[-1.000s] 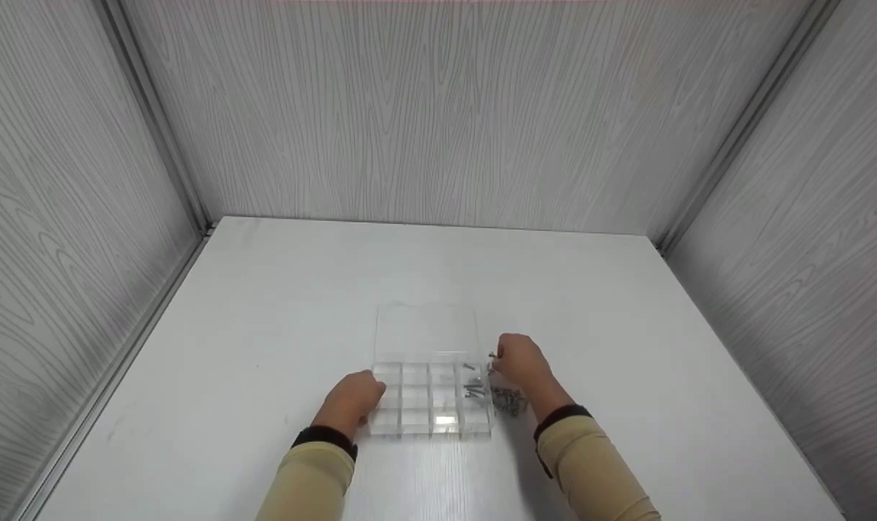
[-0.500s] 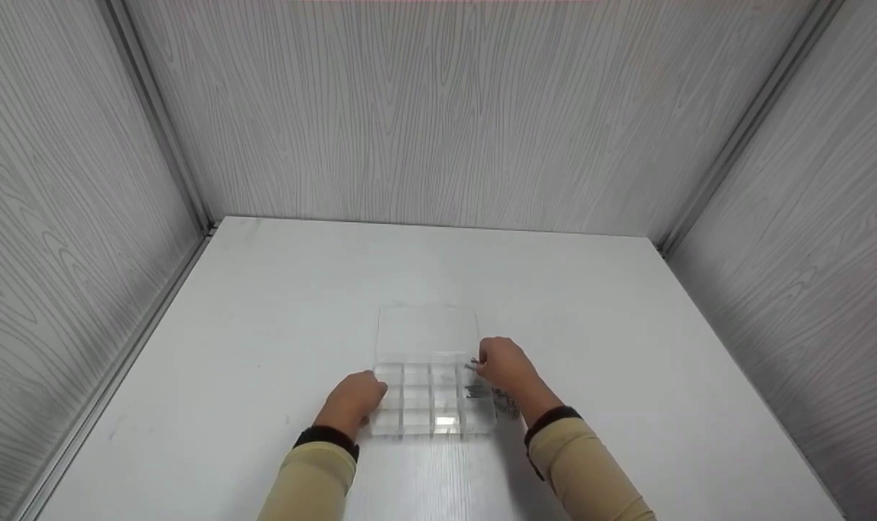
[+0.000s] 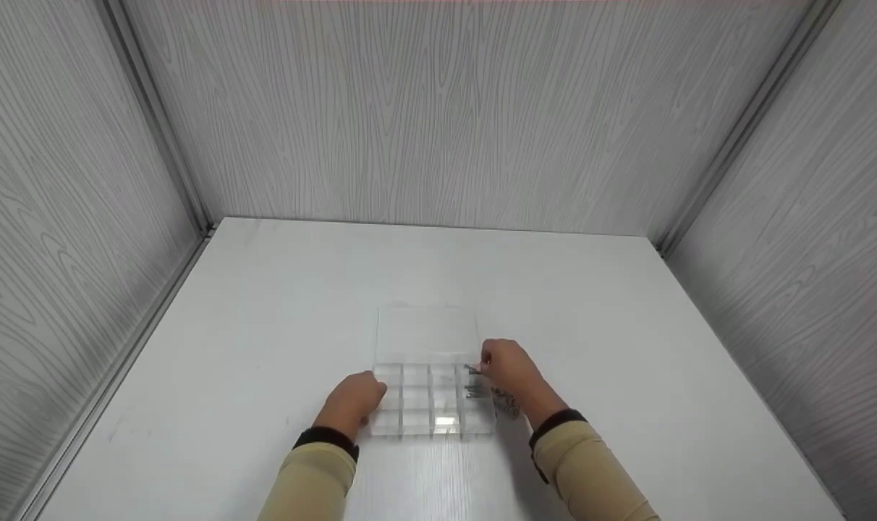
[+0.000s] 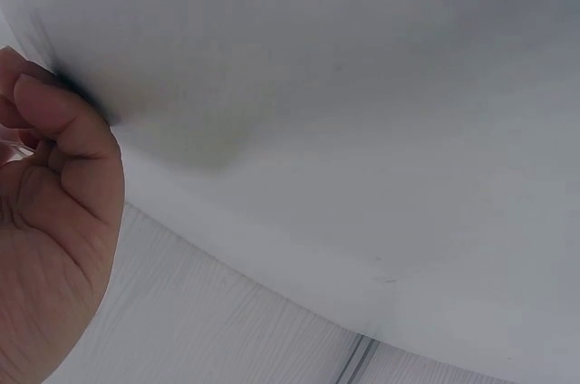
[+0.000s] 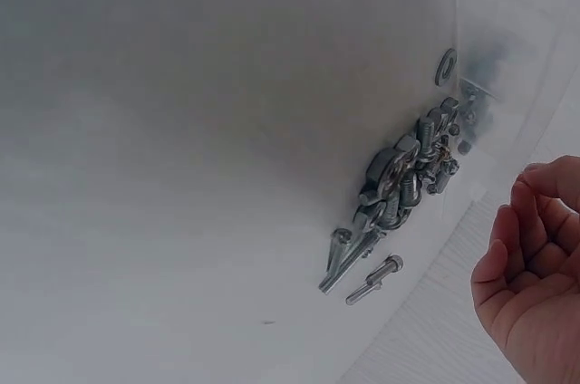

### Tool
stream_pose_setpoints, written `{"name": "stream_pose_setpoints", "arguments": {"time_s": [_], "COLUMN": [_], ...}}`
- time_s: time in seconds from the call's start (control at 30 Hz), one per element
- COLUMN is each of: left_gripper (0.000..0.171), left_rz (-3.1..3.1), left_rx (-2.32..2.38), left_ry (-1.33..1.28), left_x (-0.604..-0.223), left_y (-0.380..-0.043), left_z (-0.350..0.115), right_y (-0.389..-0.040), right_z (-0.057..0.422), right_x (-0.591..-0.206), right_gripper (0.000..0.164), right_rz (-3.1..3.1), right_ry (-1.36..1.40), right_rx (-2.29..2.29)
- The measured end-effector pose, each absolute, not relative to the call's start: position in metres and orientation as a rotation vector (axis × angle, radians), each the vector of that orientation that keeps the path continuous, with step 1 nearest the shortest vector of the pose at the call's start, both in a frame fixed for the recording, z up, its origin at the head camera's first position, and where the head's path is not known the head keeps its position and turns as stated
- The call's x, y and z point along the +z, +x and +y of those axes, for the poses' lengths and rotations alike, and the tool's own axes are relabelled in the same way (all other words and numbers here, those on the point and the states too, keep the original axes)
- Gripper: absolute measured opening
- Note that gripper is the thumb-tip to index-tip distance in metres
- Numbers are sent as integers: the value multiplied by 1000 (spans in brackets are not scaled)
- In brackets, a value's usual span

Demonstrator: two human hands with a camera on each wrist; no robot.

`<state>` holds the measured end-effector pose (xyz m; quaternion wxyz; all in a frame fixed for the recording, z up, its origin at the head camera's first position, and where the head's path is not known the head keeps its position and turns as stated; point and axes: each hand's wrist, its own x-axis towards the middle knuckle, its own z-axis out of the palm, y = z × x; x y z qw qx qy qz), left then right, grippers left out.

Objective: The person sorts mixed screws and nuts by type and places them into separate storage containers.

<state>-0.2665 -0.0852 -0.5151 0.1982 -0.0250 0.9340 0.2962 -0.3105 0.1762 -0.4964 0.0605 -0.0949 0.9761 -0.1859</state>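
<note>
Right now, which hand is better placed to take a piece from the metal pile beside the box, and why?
Probably the right hand: it is at the right side of the box, close to the metal pile. The left hand grips the opposite side, farther away, seemingly steadying the box.

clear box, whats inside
In the box, small metal pieces show in the far and middle compartments of the rightmost column. The right hand covers part of the far one; the left hand overlaps the left edge. Anything beneath is hidden.
</note>
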Motion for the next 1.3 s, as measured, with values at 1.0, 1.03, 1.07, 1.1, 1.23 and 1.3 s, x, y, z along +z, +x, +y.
{"name": "stream_pose_setpoints", "arguments": {"time_s": [1.0,1.03,1.07,1.1,1.23,1.3], "left_gripper": [51,51,52,52,52,52], "left_rz": [2624,2624,2625,2624,2626,2634], "left_rx": [838,836,834,839,860,858], "left_ry": [-78,-75,-70,-73,-80,-79], "left_x": [-516,-515,-515,-515,-516,-517], "left_y": [-265,-265,-265,-265,-265,-265], "left_z": [-84,-84,-84,-84,-84,-84], "right_y": [-295,-295,-295,-295,-295,-295], "right_z": [212,212,212,212,212,212], "right_x": [-505,-505,-506,-508,-510,-510], "right_gripper": [11,12,13,14,16,17], "right_rz": [2778,2784,2790,2800,2814,2808], "right_ry": [-286,-288,-292,-298,-306,-301], "right_rx": [-368,-371,-369,-366,-357,-356]}}
